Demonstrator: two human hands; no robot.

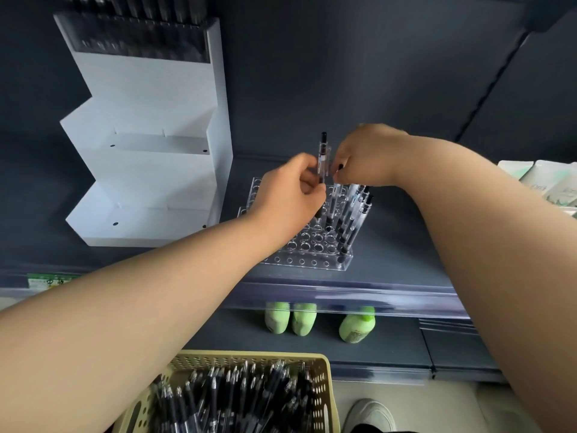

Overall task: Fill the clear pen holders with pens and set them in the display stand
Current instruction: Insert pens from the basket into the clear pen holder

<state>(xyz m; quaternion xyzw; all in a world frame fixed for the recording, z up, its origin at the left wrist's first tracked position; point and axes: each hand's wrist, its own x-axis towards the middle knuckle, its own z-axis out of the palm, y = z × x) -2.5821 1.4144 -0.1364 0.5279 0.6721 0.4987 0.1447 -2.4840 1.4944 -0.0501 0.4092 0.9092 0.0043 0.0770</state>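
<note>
The dark shelf [406, 245] is carrying the clear pen holder [306, 260], which is sitting near its front edge. The white display stand [150, 170] is standing just to the left of the holder, its 2 lower steps showing no holder. The perforated basket [326, 385] of loose pens is waiting below the holder, nearer the person. The holder itself is showing many open holes, with a cluster of pens [352, 214] leaning in its right-hand rows.

The left hand [287, 198] is hovering over the holder's middle, its fingers pinching the lower barrel of 1 upright pen [322, 154]. The right hand [365, 157] is reaching in above the holder's back rows, fingers curled down beside that pen; whether they are gripping it or a neighbour, I cannot tell.

The pen is looking light, stiff and smooth, likely slippery on the clear barrel, so pinching low near the rubber grip is probably giving the best steering into a hole. The holder, being rigid and likely brittle plastic, is best taken by both ends.
</note>
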